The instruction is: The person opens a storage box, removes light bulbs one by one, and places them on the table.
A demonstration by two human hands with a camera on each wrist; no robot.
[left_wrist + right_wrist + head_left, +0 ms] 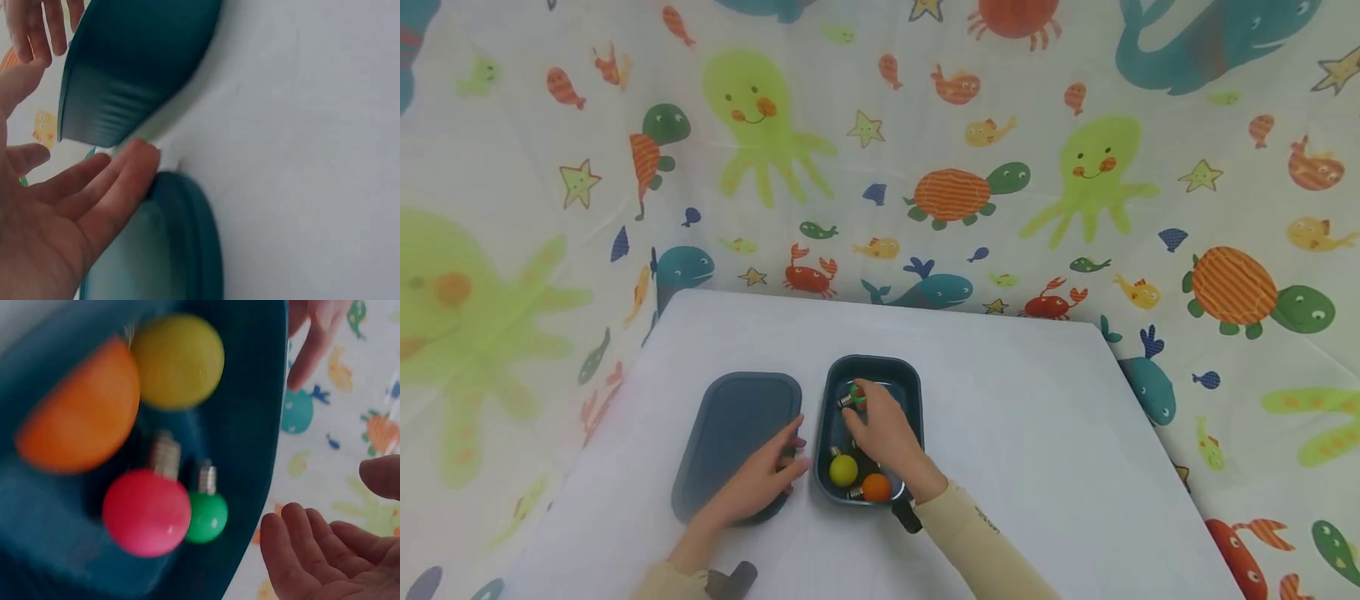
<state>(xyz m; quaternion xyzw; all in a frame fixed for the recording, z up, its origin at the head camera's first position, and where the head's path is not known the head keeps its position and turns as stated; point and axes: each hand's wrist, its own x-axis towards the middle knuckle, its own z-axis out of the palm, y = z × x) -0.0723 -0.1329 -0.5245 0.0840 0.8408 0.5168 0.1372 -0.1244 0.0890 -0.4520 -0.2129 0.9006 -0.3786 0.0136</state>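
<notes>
The right hand (887, 425), fingers apart, hovers empty over 4 coloured round bulbs (147, 515) in a teal rectangular box (250, 412); the left hand (763, 479), loose-fingered, overlaps a flat teal lid (737, 433).

In my head view the right hand (887, 429) hides parts of the red bulb (147, 512) and green bulb (209, 519), and I can't read the tiny dark marks (987, 521) on the sleeve (973, 542). My right wrist view blurs the orange bulb (87, 412); my left one crops the container (137, 69) above, the lid (199, 244) below.

Left grip (763, 477) loose-fingered — right grip (886, 427) relaxed, thumb (382, 477) apart.
</notes>
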